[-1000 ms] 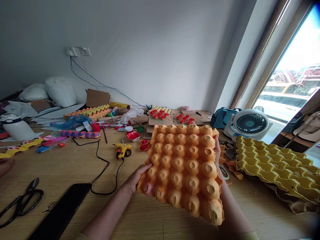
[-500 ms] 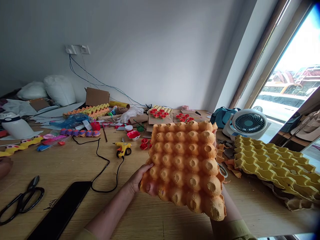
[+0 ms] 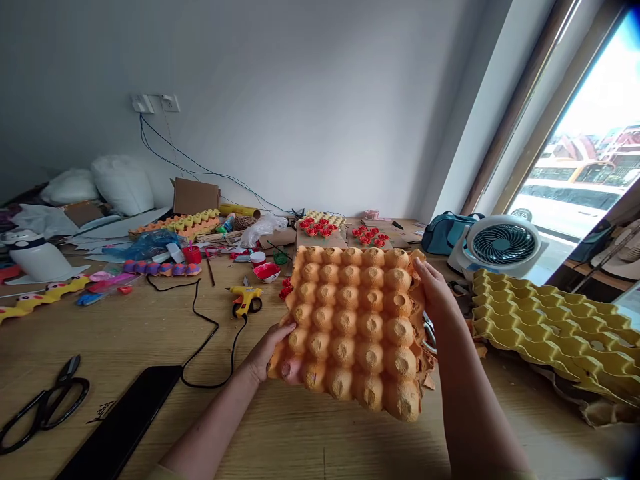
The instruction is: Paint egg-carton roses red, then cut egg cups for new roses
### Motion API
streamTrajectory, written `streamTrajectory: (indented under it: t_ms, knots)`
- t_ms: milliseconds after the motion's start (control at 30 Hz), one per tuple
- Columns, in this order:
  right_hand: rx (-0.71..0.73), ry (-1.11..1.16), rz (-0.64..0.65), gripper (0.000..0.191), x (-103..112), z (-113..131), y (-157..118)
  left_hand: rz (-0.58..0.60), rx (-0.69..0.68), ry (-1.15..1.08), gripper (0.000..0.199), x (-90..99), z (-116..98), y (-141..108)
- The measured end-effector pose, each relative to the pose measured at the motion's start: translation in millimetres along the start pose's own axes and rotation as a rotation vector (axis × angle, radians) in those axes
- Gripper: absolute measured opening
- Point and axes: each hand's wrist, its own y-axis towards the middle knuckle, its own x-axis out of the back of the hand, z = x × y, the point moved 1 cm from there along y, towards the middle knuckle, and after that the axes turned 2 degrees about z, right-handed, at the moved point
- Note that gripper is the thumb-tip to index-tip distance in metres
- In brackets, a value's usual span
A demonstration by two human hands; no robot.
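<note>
An orange egg tray (image 3: 347, 327) is held up over the wooden table, its bumpy underside facing me and tilted. My left hand (image 3: 267, 347) grips its lower left edge, thumb on the front and the other fingers hidden behind. At the upper right edge my right hand (image 3: 434, 287) is closed on the tray, thumb near the corner. Behind the tray's right side, part of a pair of scissors (image 3: 429, 333) shows. A yellow glue gun (image 3: 245, 300) lies on the table left of the tray.
Black scissors (image 3: 47, 403) and a black slab (image 3: 125, 420) lie at the left front. Yellow egg trays (image 3: 550, 330) and a fan (image 3: 503, 243) stand at right. Red flower shapes (image 3: 319, 227), a red-lined bowl (image 3: 267, 271) and a cardboard box (image 3: 196, 197) are farther back.
The orange tray has shifted slightly left and up. My right hand, mostly hidden behind the tray before, now shows at its upper right edge.
</note>
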Motion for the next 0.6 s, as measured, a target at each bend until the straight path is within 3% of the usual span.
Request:
streamTrajectory:
  t_ms: [167, 367, 600]
  knots:
    - [-0.014, -0.08, -0.081, 0.042, 4, 5, 11, -0.017, -0.112, 0.102, 0.037, 3.7, 2, 1]
    - [0.111, -0.084, -0.189, 0.047, -5, -3, 12, -0.032, 0.001, 0.0, 0.039, 4.2, 5, 2]
    - [0.131, 0.084, -0.159, 0.046, -23, 0, 6, -0.025, 0.192, -0.102, 0.036, 0.9, 5, -1]
